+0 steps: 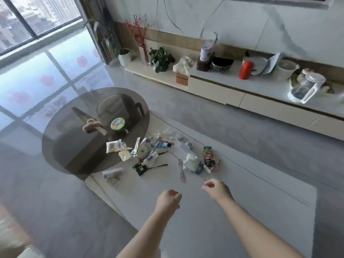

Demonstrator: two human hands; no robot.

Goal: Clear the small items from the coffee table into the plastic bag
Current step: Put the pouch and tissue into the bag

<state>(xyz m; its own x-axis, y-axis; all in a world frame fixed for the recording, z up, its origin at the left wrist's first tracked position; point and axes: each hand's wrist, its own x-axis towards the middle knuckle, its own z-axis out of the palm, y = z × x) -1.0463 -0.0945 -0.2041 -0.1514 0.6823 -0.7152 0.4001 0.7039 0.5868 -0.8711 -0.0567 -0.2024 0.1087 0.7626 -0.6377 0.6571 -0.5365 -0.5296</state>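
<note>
Hands reach out over the white coffee table (242, 211). The left hand (168, 200) has its fingers curled in loosely and holds nothing. The right hand (216, 189) is just beside it, also loosely curled, with nothing in it. Both hands hang above a bare part of the table, near the small things but not touching them.

Small things lie in a messy pile (158, 151) farther along the table. A pink toothbrush (182, 171) lies closest to the right hand. Next to it sits a crumpled white wrapper (190, 162) and a dark snack packet (208, 155). A small black camera (140, 168) with a strap lies in the middle. A white packet (112, 173) lies at the near left edge.

A round dark glass table top (65, 138) joins the white one on the left. On it stand a round green tin (117, 123) and a tan hair clip (91, 124). A gold hair claw (123, 148) sits at its edge.

I cannot see a plastic bag clearly anywhere.
</note>
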